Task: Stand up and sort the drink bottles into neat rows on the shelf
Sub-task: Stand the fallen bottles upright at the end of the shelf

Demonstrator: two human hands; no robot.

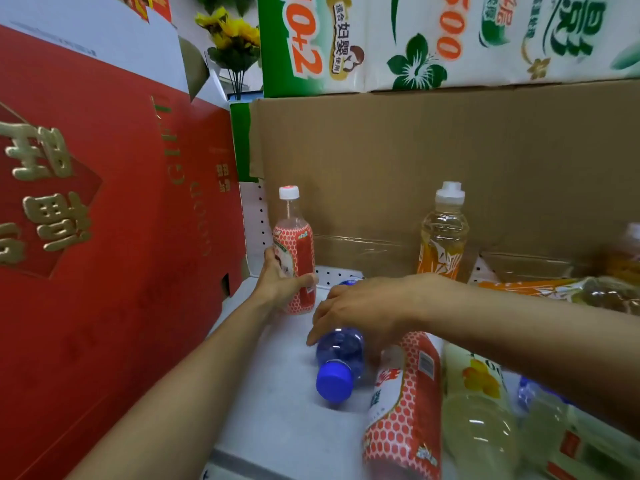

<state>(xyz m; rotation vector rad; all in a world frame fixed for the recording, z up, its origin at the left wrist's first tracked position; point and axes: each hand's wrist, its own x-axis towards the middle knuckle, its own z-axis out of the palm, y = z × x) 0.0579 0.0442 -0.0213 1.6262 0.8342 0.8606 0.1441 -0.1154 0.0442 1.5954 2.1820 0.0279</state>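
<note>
My left hand [278, 282] grips the lower body of a red-labelled bottle [296, 251] with a white cap, upright at the shelf's back left corner. My right hand [360, 310] lies over a blue bottle [341, 358] that lies on its side, blue cap towards me; its fingers curl onto the bottle's body. Beside it lie another red-labelled bottle [405, 407] and a pale yellow bottle [478, 420]. An orange-labelled bottle [443, 233] with yellow drink stands upright at the back.
The white shelf [277, 420] is walled by a red carton [104, 220] on the left and a brown cardboard box [415, 161] behind. More bottles lie at the right [595, 292], partly under my right forearm. Printed packs [450, 39] stack above.
</note>
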